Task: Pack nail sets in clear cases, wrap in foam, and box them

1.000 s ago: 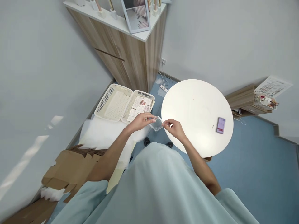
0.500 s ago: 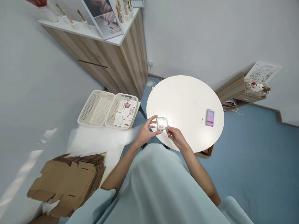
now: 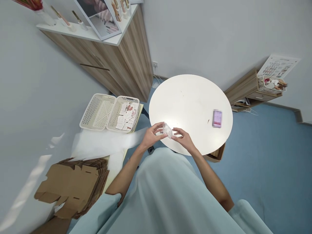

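Note:
A small clear plastic case [image 3: 167,130] is held over the near left edge of the round white table [image 3: 192,94]. It is tilted, and what lies inside it is too small to make out. On its left side, the fingers and thumb of my left hand [image 3: 151,136] grip the case. My right hand [image 3: 183,139] is at the opposite side, thumb at the case's lower corner and fingers curved over its right edge. Both hands are closed round it.
A purple, partly pixelated item [image 3: 217,118] lies at the table's right. To the left stand two white baskets [image 3: 94,125], one with small printed cards [image 3: 125,117]. White sheets [image 3: 97,144] and stacked flat cardboard boxes [image 3: 70,182] lie nearer. Behind is a wooden cabinet [image 3: 133,55].
The clear case has turned from lying nearly flat to a tilted, edge-on pose. My right hand has changed from a pinch at its corner to a wider hold along its side.

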Tool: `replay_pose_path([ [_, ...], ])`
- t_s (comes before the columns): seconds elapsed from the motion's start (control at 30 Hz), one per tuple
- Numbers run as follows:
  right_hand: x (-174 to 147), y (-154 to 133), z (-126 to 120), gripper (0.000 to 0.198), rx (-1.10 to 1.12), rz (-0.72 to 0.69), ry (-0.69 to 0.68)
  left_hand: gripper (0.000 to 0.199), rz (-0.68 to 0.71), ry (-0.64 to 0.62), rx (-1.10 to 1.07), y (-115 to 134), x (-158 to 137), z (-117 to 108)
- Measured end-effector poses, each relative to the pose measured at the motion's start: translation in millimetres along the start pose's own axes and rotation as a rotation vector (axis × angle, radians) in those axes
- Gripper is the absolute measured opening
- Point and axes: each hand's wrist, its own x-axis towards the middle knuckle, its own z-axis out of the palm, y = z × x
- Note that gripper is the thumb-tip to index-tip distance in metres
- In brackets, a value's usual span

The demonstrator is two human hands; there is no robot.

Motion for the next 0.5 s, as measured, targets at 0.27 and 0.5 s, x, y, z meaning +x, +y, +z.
replay_pose_path([
  [0.27, -3, -9, 3, 0.067, -0.051, -0.118, -0.18, 0.083, -0.105, -0.066, 0.004, -1, -7, -5],
  [0.5, 0, -1, 1, 0.068, -0.023, -0.079, -0.248, 0.087, -0.192, -0.12, -0.057, -3, -8, -16],
])
